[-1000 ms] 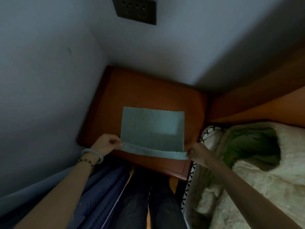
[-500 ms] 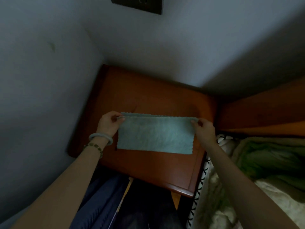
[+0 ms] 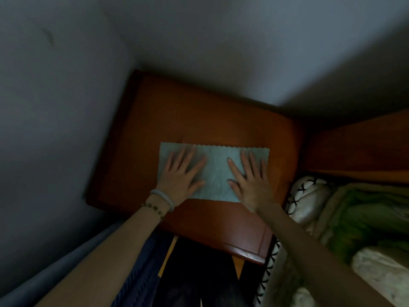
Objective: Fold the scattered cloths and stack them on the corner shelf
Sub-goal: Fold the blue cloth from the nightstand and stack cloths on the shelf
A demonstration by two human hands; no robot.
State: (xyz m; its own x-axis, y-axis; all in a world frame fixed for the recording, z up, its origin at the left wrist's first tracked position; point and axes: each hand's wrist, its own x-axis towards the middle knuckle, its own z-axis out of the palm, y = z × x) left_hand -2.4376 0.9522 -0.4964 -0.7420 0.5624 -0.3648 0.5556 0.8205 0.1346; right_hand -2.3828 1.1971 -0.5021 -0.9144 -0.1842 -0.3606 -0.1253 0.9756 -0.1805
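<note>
nearest the camera you get the person's dark trousers (image 3: 194,280) and some blue fabric (image 3: 137,262) by the left forearm. bedding is off to the right: a pale pillow with black cross stitching (image 3: 303,196) and a green blanket (image 3: 371,218). the left wrist has a pale bangle (image 3: 162,196) and a bead bracelet (image 3: 152,209).

then the hands. left hand (image 3: 180,176) and right hand (image 3: 250,182) are both flat, palms down, fingers straight and spread, pressing on the pale teal cloth (image 3: 215,171). neither one grips or pinches anything, it's just flat pressure.

the cloth lies flat on the wooden corner shelf (image 3: 199,111), nearer the front edge than the back corner. it's a wide rectangle with its long axis running left to right across the person's front, and the wavy-cut edge is on the far side. the left hand covers the left half and the right hand the right half, with a bare strip of cloth between them.

my read: this is the smoothing bit of a fold. if another fold comes, it'd go along that long axis, one short end over to the other. each hand sits just beside its own short end, so neither is really nearer and either could lead. can't tell how many layers there are, it's too dim.

beyond the shelf it's just the grey walls (image 3: 66,107) meeting in the corner. this is the only cloth i can see in shot, so i'd guess the stack isn't started yet.
</note>
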